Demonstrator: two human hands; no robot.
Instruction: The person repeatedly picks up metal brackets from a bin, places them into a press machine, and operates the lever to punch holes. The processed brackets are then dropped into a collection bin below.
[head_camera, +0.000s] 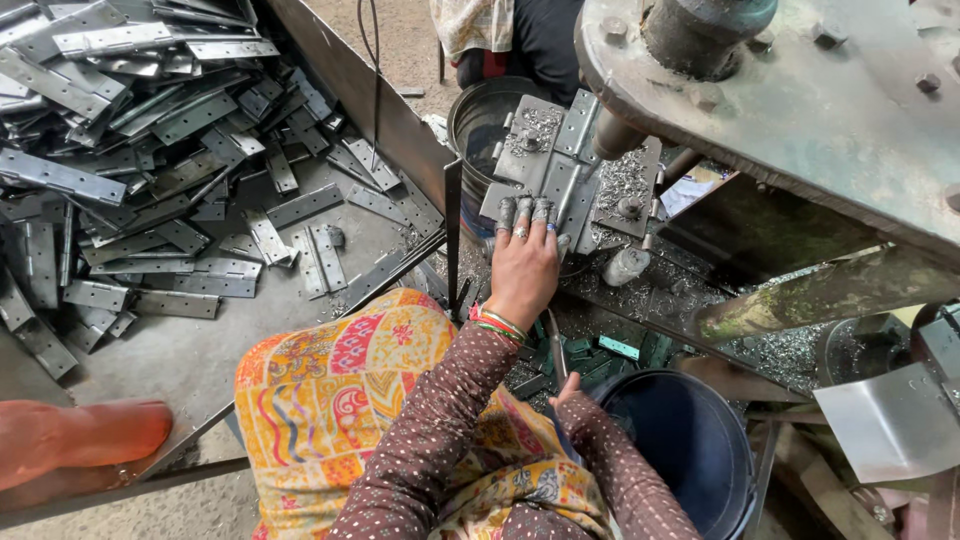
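- Hinge plate (560, 175), grey metal, is lying flat on the press bed under the ram, well above the person's lap.
- Head view: left hand (523, 262) is pressing fingers-down on the near end of the hinge plate, fingers flat and close together, steadying it rather than gripping around it.
- Right hand (566, 388) is sitting low by the rim of the blue bucket (690, 440); mostly hidden by the sleeve, so cannot tell if it is open or closed, or holding anything.
- Metal chips are lying scattered over the press bed (640, 290) around the plate.
- A big pile of finished-looking hinge plates (150, 150) is lying on the bench tray to the left, well apart from the hands.
- Another person's foot (80, 435) is showing at lower left; someone else is sitting beyond the grey bucket (485, 120).
- Doing this well, as a judgement: keeping the plate seated square against the bed guides, fingertips staying on the near end clear of the ram, chips not getting under the plate.
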